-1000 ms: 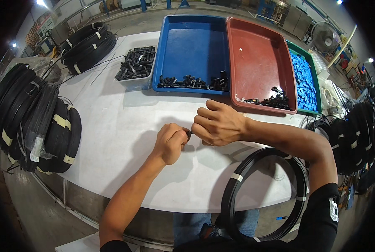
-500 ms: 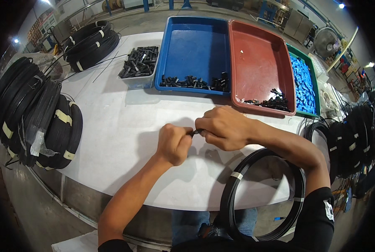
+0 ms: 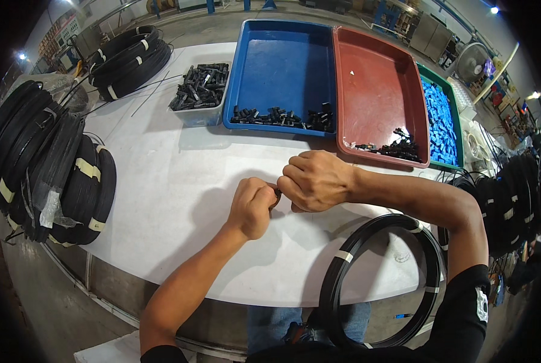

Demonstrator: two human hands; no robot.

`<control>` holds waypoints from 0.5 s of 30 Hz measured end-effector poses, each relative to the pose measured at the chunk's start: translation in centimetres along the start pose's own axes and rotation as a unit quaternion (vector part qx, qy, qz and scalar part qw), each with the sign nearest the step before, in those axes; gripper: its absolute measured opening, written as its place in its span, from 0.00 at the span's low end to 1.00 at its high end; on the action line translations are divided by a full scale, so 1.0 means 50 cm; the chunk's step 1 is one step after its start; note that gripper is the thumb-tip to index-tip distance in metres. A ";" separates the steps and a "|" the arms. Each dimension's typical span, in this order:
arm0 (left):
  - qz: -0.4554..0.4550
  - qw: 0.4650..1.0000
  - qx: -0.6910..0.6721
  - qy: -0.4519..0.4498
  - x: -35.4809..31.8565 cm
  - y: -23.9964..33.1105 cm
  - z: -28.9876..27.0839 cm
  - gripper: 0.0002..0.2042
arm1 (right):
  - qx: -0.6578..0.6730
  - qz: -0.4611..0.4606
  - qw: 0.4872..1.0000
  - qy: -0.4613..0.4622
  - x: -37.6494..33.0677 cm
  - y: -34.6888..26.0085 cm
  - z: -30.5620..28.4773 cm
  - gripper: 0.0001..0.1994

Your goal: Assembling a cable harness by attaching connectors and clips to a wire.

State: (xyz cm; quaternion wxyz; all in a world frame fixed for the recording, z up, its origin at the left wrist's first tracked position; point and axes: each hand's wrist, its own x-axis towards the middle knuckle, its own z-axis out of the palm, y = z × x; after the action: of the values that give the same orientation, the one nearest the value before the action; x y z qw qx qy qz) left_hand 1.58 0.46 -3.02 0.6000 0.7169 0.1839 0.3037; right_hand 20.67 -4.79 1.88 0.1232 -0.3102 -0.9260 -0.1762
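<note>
My left hand (image 3: pixel 252 207) and my right hand (image 3: pixel 316 181) meet over the middle of the white table (image 3: pixel 155 181). Both are closed on a small black part (image 3: pixel 277 192), of which only a dark bit shows between the fingers. Its exact kind is hidden. To the right of my hands a coil of black cable (image 3: pixel 330 290), bound with pale tape, leans over the table's near edge toward my lap. A thin cable end with a blue connector (image 3: pixel 402 316) shows inside the ring.
Across the back stand a clear box of black pieces (image 3: pixel 201 117), a blue tray (image 3: pixel 282 54) and a red tray (image 3: pixel 373 91) with black parts, and a green tray (image 3: pixel 462 145) of blue pieces. Cable coils (image 3: pixel 68 193) crowd the left; more coils (image 3: pixel 506 199) hang right.
My right hand has turned over the small part, its elbow swinging outward, and now hides more of it. My left hand stays nearly in place. The view has shifted slightly.
</note>
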 end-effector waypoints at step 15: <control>0.300 0.852 0.410 0.129 0.007 0.025 0.013 0.08 | 0.518 0.339 0.781 -0.081 0.012 -0.041 -0.049 0.13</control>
State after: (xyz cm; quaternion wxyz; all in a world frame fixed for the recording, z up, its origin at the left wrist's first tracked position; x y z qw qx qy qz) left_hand 2.15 -0.10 -1.79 0.1027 0.8724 0.1435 0.4559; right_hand 19.23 -7.00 3.77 0.2415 -0.5068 -0.7194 0.4091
